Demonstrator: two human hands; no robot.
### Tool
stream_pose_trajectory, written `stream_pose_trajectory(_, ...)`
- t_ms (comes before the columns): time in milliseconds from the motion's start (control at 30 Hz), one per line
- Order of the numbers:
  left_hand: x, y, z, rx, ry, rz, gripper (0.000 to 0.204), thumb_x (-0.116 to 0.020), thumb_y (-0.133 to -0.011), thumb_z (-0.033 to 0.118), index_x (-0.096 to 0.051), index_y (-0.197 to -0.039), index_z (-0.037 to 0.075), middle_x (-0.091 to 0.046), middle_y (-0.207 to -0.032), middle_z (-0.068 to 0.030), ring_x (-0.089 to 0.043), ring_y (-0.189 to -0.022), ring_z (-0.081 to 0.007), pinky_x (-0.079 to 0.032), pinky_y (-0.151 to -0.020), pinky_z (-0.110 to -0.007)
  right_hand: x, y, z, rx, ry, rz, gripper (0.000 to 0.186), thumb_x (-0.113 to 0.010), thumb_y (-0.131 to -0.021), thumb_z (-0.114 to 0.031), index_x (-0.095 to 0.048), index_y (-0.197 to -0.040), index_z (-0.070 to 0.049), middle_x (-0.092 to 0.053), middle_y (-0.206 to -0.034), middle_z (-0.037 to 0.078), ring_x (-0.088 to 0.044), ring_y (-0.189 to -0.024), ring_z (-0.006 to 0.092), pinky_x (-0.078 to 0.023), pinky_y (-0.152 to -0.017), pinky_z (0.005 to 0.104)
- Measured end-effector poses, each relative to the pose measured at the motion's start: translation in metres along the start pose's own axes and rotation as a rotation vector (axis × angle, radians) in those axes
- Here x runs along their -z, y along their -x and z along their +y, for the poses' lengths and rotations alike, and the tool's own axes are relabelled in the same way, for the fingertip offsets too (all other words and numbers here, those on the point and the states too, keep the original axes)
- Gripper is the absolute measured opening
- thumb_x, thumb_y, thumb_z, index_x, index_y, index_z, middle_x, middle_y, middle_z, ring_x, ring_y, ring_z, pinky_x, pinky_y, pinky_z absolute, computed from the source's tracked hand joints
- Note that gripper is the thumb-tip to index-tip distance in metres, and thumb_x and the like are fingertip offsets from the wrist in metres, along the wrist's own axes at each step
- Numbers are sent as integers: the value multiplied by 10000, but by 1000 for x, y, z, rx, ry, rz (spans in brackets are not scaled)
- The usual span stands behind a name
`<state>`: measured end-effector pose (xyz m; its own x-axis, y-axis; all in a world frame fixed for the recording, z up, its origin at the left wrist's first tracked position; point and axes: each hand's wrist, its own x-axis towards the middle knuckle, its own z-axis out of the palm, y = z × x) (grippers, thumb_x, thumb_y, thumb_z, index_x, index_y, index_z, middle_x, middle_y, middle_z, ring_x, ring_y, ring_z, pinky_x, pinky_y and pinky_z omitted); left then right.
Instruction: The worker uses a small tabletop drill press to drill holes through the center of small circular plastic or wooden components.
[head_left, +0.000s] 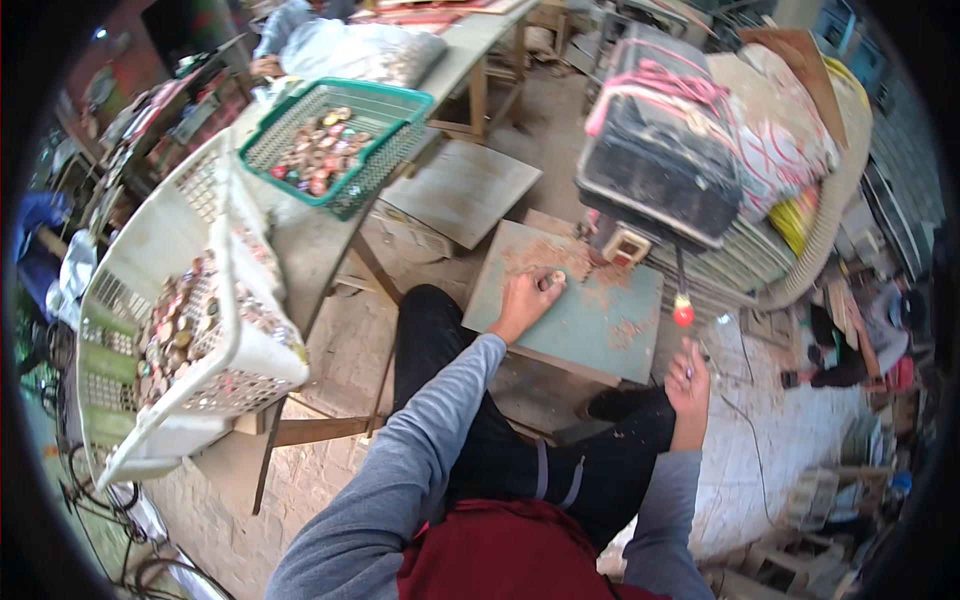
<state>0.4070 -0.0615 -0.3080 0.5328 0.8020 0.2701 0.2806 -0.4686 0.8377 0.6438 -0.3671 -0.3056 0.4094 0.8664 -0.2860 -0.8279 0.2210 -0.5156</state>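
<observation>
The person sits by a small green table point(600, 320) dusted with reddish bits. The left hand point(530, 297) rests on the tabletop, fingers curled around a small round piece point(546, 283), so the piece is right under that hand, near the far left part of the table. The right hand point(688, 380) hangs off the near right edge, closed on something small; I cannot tell what. A red-knobbed lever point(683, 312) hangs just above that hand. The left hand is much nearer the machine point(625, 243). Baskets point(330, 140) of caps sit far left.
</observation>
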Motion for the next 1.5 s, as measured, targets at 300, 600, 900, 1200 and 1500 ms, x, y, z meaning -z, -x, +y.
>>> stream_pose_trajectory(300,162,-132,123,51,1289,510,405,-702,-928,429,-667,-1001,33,-469,-664,55,-447,-592,-87,-394,-574,-291,21,-16,11,31,191,299,250,-621,-995,-372,-654,-1063,-134,-553,-718,-10,-449,-508,84,-316,-377,210)
stream_pose_trajectory(600,37,-5,48,556,1223,376,364,-592,-996,416,-648,-1076,65,-410,-647,53,-378,-575,-68,-345,-553,-247,34,-5,4,-72,36,90,330,-554,-876,-152,-629,-1164,-10,-581,-828,85,-376,-456,74,-313,-372,209)
stream_pose_trajectory(900,-45,87,81,20,431,-457,355,-674,-896,169,-670,-1197,-19,-708,-1093,-167,-663,-914,-227,-516,-785,-327,-20,-14,29,-314,246,-60,514,-529,-910,-244,-514,-1370,-12,-670,-1070,240,-401,-468,88,-335,-390,201)
stream_pose_trajectory(1200,-96,104,98,-30,489,-462,363,-731,-832,134,-669,-1158,-12,-712,-1049,-186,-659,-1006,-357,-526,-855,-427,-31,2,30,-324,321,-165,630,-499,-910,-167,-376,-1524,-99,-668,-1100,149,-422,-468,95,-345,-402,230)
stream_pose_trajectory(1500,-61,80,83,-239,230,-216,201,-710,-813,13,-687,-1012,1,-631,-978,-121,-642,-843,-243,-532,-737,-338,-22,-4,23,-243,272,-117,590,-467,-951,-241,-386,-1521,-115,-696,-1085,240,-400,-466,78,-344,-417,199)
